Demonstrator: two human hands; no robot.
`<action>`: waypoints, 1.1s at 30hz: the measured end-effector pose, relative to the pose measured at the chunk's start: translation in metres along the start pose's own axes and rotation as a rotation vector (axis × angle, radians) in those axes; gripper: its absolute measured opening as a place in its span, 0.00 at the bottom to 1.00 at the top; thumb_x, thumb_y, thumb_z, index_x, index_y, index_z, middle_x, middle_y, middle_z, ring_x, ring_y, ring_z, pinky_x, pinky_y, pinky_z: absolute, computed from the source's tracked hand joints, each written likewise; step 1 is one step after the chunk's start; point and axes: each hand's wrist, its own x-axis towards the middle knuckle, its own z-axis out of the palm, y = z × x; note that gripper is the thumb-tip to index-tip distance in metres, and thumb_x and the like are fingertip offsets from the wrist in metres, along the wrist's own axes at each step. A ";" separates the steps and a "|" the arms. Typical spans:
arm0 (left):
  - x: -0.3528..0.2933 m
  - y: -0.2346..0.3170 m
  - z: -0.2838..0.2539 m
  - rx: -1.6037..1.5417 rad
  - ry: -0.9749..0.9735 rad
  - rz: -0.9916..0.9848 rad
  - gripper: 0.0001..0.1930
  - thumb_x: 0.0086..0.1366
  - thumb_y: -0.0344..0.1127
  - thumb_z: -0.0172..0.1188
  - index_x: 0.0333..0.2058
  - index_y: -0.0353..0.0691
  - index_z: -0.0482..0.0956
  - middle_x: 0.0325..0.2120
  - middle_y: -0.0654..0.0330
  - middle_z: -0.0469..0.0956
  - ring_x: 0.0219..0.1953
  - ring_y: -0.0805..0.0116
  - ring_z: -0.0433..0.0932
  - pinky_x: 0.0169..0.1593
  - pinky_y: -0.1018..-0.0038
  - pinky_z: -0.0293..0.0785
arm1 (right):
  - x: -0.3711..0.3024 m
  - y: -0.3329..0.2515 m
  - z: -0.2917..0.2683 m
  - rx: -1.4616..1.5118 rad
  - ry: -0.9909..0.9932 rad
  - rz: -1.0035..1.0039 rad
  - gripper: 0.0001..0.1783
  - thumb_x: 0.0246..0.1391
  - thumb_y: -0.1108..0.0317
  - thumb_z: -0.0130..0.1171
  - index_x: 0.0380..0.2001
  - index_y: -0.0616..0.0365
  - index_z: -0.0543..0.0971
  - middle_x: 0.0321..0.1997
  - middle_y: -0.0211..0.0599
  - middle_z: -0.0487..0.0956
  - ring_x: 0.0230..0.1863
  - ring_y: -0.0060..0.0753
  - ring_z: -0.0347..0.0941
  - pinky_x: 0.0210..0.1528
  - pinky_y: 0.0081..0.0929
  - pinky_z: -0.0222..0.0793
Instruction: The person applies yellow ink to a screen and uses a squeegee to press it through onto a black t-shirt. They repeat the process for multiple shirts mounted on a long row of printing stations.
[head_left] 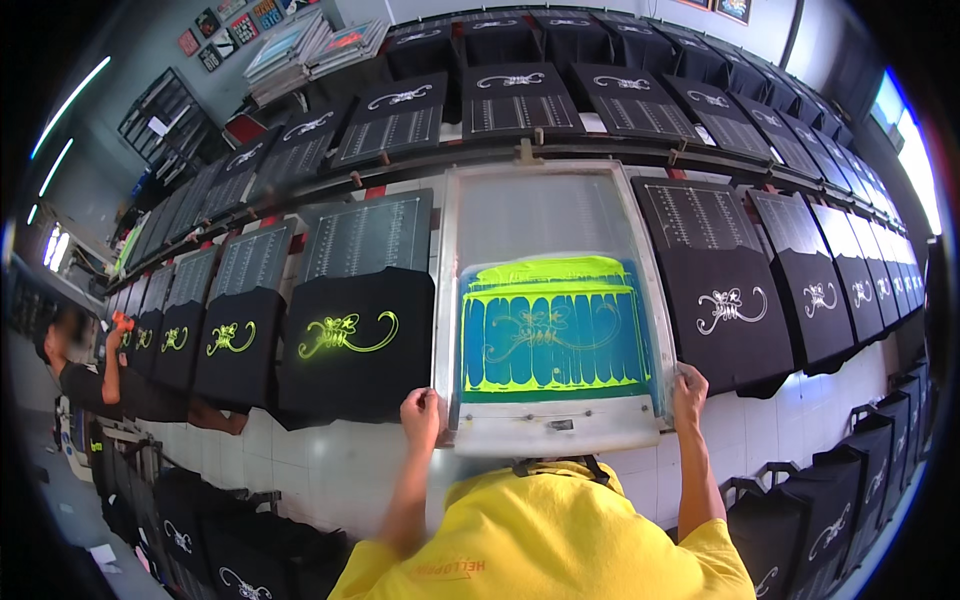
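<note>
A screen printing frame (pixel 651 300) with pale metal sides lies in front of me over one station of the long rack. Its blue mesh area (pixel 550 345) shows a swirling flower design. Bright yellow-green ink (pixel 550 270) forms a thick band at the top of that area, with streaks and a thinner line below. My left hand (pixel 421 416) is closed at the frame's lower left corner, and my right hand (pixel 689 394) grips the lower right corner. Whatever lies under the frame is hidden.
Left of the frame, a black shirt (pixel 360 370) carries a yellow-green print; the black shirt (pixel 725 320) at right has a white one. More shirts on boards line the rows behind. A co-worker (pixel 100 375) stands at far left holding something orange. Stacked frames (pixel 300 60) sit at the back.
</note>
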 end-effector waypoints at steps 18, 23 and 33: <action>0.011 -0.006 0.016 0.141 0.050 0.087 0.13 0.59 0.36 0.59 0.32 0.28 0.80 0.24 0.49 0.80 0.25 0.59 0.79 0.33 0.67 0.72 | 0.019 0.010 0.008 -0.004 -0.017 -0.031 0.13 0.52 0.80 0.51 0.39 0.70 0.81 0.33 0.37 0.82 0.34 0.25 0.77 0.40 0.22 0.70; 0.013 -0.009 0.016 0.122 0.015 0.013 0.13 0.60 0.36 0.60 0.33 0.28 0.81 0.25 0.50 0.81 0.27 0.60 0.80 0.34 0.68 0.74 | 0.019 0.008 0.009 -0.031 -0.004 -0.029 0.14 0.51 0.80 0.51 0.39 0.70 0.81 0.32 0.37 0.82 0.33 0.25 0.76 0.38 0.22 0.71; 0.010 0.003 0.010 0.276 0.005 0.160 0.12 0.61 0.37 0.60 0.35 0.33 0.82 0.28 0.47 0.81 0.32 0.51 0.81 0.37 0.65 0.75 | 0.026 0.029 0.013 0.013 -0.002 0.001 0.15 0.50 0.79 0.51 0.40 0.67 0.82 0.31 0.41 0.83 0.32 0.26 0.78 0.38 0.24 0.71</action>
